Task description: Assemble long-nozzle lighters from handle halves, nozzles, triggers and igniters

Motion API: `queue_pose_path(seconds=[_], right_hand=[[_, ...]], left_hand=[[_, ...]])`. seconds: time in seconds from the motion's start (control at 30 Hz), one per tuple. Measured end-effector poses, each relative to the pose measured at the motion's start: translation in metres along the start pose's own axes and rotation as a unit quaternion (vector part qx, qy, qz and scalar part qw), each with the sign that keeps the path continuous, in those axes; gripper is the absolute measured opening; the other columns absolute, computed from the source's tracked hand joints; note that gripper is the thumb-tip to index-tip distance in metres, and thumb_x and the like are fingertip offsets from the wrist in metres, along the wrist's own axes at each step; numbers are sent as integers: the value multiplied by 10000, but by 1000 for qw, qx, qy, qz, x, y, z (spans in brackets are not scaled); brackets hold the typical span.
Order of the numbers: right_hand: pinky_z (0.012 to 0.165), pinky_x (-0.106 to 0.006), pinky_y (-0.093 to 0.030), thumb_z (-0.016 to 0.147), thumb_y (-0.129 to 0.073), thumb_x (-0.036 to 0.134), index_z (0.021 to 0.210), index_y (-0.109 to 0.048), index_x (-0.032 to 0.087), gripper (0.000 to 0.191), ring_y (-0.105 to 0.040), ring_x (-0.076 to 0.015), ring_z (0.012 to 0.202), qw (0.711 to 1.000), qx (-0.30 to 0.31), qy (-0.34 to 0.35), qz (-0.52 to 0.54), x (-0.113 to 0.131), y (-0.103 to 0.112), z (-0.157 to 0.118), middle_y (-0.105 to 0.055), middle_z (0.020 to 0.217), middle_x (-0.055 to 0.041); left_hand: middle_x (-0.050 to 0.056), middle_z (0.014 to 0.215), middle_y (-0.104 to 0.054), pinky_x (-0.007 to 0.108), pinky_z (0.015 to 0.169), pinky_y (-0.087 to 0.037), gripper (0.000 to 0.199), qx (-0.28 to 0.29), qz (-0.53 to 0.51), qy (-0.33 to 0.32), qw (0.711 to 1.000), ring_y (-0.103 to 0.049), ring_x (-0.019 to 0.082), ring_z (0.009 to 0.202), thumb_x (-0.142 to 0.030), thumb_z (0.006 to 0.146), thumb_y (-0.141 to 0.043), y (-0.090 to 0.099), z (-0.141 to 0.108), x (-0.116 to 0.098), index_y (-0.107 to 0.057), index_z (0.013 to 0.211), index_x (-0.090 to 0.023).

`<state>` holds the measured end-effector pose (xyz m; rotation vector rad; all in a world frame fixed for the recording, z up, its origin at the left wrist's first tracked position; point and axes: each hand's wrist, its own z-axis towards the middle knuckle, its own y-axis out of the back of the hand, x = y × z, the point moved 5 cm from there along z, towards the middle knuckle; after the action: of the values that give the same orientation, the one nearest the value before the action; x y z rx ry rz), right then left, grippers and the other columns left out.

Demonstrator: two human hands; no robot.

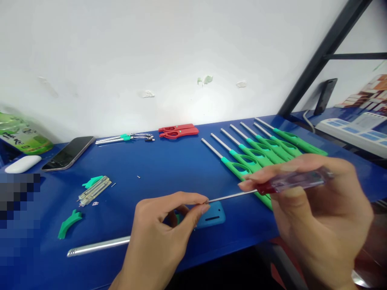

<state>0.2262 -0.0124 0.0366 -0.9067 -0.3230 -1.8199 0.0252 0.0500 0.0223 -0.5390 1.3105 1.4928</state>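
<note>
My right hand [320, 209] is closed round the clear handle of a screwdriver [232, 196], its shaft pointing left. At the shaft's tip, the thumb and forefinger of my left hand [163, 229] are pinched together; whatever tiny thing is between them is hidden. Below those fingertips lies a blue plastic piece [216, 215] with a dark slot, partly covered by the hand. A silver metal tube [98, 245] runs out to the left from behind my left hand. Beyond my right hand lies a row of green gas lighters [246, 155] with silver barrels.
On the blue table [169, 165] are red lighter casings [178, 131], metal rods with a green part [125, 137], a lighter half-assembly [95, 191], a green trigger piece [70, 224] and a small screw [138, 177]. A phone [69, 153], white case [23, 164] and bottle [26, 133] stand left.
</note>
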Motion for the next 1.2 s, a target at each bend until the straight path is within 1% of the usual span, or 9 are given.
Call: queue_pose_path(seconds=[0.13, 0.27, 0.43, 0.63, 0.8, 0.9, 0.97, 1.13, 1.2], right_hand=[[727, -345, -741, 897, -757, 88, 1136, -732, 319, 334, -808, -193, 819, 1000, -14, -9, -8, 0, -1, -1, -761, 931, 38], [751, -340, -742, 901, -749, 83, 1149, -726, 332, 353, -807, -187, 834, 1000, -9, -17, -10, -1, -1, -1, -761, 948, 40], [726, -343, -746, 889, -758, 68, 1129, -737, 288, 326, -811, -203, 810, 1000, -2, -9, 9, 0, 0, 0, -777, 937, 21], [774, -335, -735, 925, -759, 116, 1141, -724, 287, 277, -807, -183, 798, 999, 17, -27, -12, -5, 1, 4, -777, 945, 18], [730, -330, -727, 922, -755, 105, 1166, -738, 302, 314, -806, -186, 778, 999, 46, -15, -26, 1, 1, 3, -795, 937, 28], [706, -335, -716, 929, -753, 122, 1232, -738, 326, 366, -808, -199, 782, 997, 47, -8, -56, 6, 2, 1, -802, 935, 28], [692, -352, -710, 921, -762, 124, 1265, -737, 330, 402, -807, -211, 782, 996, 40, -3, -77, 8, 3, 0, -801, 933, 19], [723, -437, -713, 839, -837, 135, 1259, -750, 405, 507, -786, -217, 766, 995, -26, 15, -98, 12, 6, -1, -797, 1170, 23], [709, -427, -711, 838, -853, 168, 1226, -771, 422, 471, -785, -214, 749, 994, -14, 20, -110, 13, 5, -1, -820, 1080, 54]], left_hand=[[-143, 764, -811, 110, 520, -481, 135, 2, 20, -15, 1000, -664, 55, 546, -264, 870, -813, -1, 0, 0, -845, 834, -390], [-131, 745, -808, 120, 503, -478, 126, 0, 19, -21, 1000, -652, 60, 524, -260, 865, -810, -1, 1, 0, -848, 821, -372], [-112, 761, -815, 144, 505, -486, 123, 6, 30, -22, 999, -657, 76, 531, -247, 873, -804, -1, 0, -2, -850, 829, -353], [-110, 768, -814, 152, 506, -482, 132, 10, 40, -23, 999, -655, 78, 542, -242, 891, -790, -2, -1, -1, -843, 827, -345], [-116, 766, -813, 152, 530, -499, 141, 7, 46, -53, 997, -657, 72, 544, -223, 899, -779, -4, -1, -3, -833, 823, -329], [-141, 820, -820, 137, 545, -502, 154, 20, 39, -64, 997, -659, 54, 558, -209, 914, -770, -7, -3, -3, -820, 931, -353], [-150, 849, -824, 130, 541, -496, 232, 25, 35, -73, 996, -650, 45, 556, -189, 921, -757, -10, -4, -4, -797, 1059, -371], [-136, 892, -830, 170, 548, -512, 339, 38, 42, -98, 994, -639, 63, 548, -196, 937, -747, -17, -6, -6, -737, 1221, -382], [-125, 921, -836, 198, 626, -560, 349, 44, 42, -105, 993, -702, 89, 626, -193, 934, -760, -20, -6, -6, -733, 1231, -374]])
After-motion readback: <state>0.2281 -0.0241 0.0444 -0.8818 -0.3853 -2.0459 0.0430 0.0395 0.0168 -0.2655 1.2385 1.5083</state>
